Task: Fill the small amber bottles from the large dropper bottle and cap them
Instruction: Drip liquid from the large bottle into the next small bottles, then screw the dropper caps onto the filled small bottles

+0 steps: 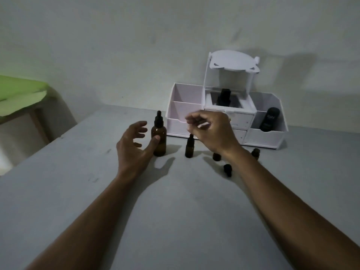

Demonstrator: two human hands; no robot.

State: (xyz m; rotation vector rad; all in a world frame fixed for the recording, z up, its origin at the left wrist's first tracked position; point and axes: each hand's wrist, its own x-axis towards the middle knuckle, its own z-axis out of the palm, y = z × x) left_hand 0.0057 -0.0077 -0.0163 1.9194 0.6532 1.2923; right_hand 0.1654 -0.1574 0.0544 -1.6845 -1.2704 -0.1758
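Standing upright toward the far edge of the grey bench [175,211], the large amber glass dropper bottle with black dropper cap [159,137] has the left hand [132,147] open around it, fingers spread wide, thumb tip against the near face of the glass, other fingers clear of it. Just right of it stands a small amber glass bottle with a black cap [189,147], upright. The right hand [210,131] hovers above this small bottle, fingers loosely curled and narrow, holding nothing visible. Two further small amber bottles, one [216,156] partly hidden by the right wrist, the other [255,153] beyond the forearm, stand uncapped. A loose black dropper cap [227,170] lies on the bench beside the forearm. A white plastic compartment organiser [263,137] sits at the far edge; a black tube [269,119] leans in its right compartment, a black bottle [224,98] in its centre.
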